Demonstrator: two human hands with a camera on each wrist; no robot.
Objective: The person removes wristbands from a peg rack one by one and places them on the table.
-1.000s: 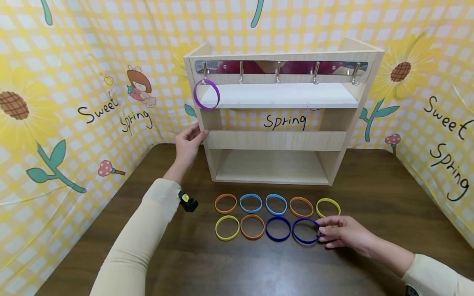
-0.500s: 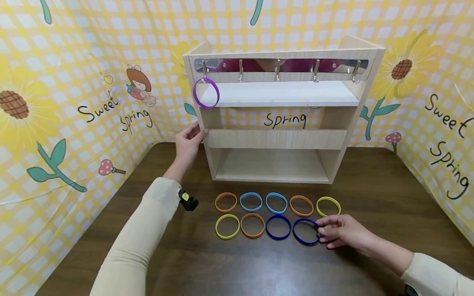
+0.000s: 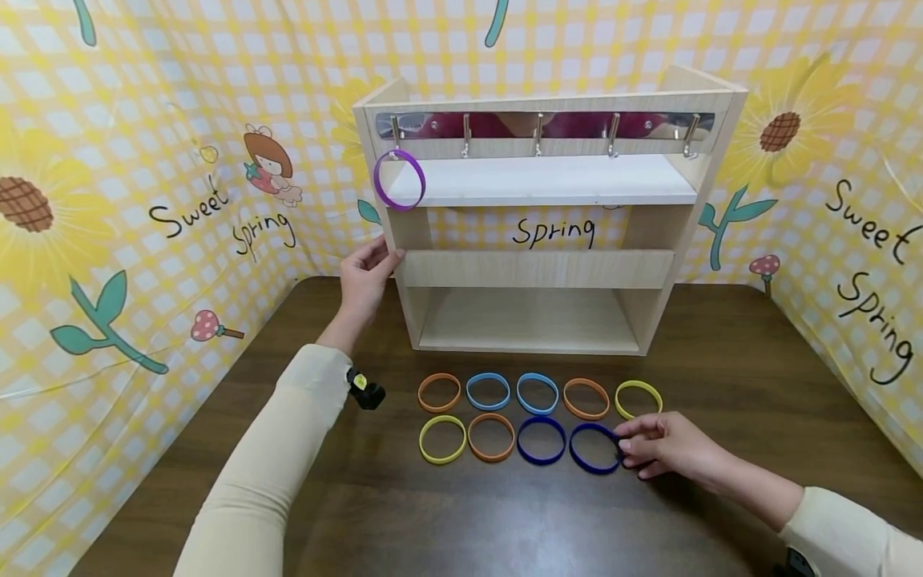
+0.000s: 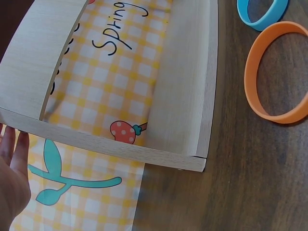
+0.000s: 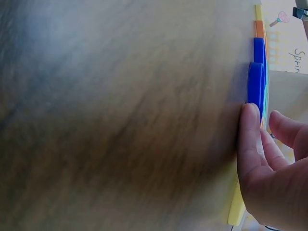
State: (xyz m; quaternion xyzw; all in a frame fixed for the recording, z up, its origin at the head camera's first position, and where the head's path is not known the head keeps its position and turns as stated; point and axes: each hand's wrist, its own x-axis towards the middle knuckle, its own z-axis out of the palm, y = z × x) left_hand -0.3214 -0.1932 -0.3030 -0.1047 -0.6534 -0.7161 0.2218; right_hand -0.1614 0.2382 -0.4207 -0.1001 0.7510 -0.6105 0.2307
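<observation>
My left hand (image 3: pixel 364 280) is at the left side of a pale wooden shelf (image 3: pixel 537 270). In the left wrist view, its straight fingers (image 4: pixel 20 149) touch the outer face of the side panel. On the right, my right hand (image 3: pixel 671 446) pinches the near edge of a dark blue wristband (image 5: pixel 255 84) at table level; the fingertips hide that part. Another dark blue wristband (image 3: pixel 541 462) lies just left of it. A yellow wristband (image 3: pixel 638 383) is behind the right hand. From the shelf's leftmost hook hangs a purple wristband (image 3: pixel 423 180).
Several orange, light blue and yellow wristbands lie in two rows before the shelf, among them an orange one (image 4: pixel 251 86). A metal strip (image 3: pixel 577 125) with several hooks runs along the shelf top. Yellow checked cloth (image 3: pixel 180 144) surrounds the brown table (image 3: pixel 469 521).
The whole head view has shifted slightly. Both hands stay at the same places, the left at the shelf side and the right at the dark blue wristband.
</observation>
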